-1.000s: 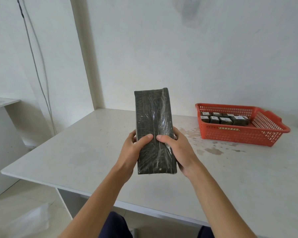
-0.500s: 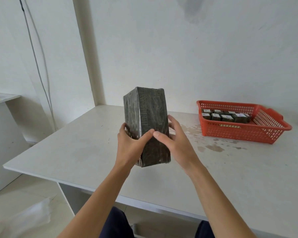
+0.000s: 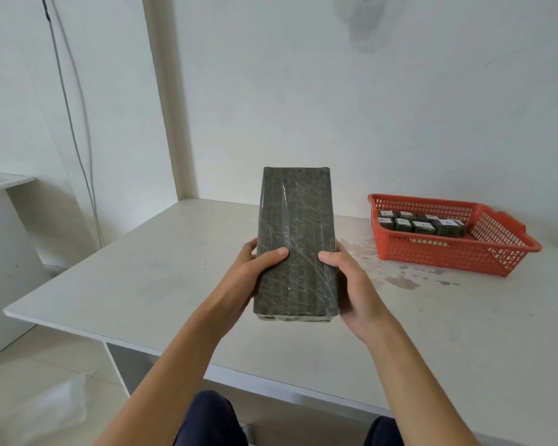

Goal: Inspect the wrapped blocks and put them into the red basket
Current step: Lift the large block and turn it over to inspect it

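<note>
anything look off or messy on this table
Brownish stains blotch the white table by the near left corner of the red basket, like a dried spill. A dark smudge marks the wall. The wrapped block shows no tear.

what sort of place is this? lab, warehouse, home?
Probably a bare workroom used for packing or inspection, though that is a guess. Signs: plain white table, bare white wall with a loose cable hanging down it, red basket holding small wrapped blocks.
</note>
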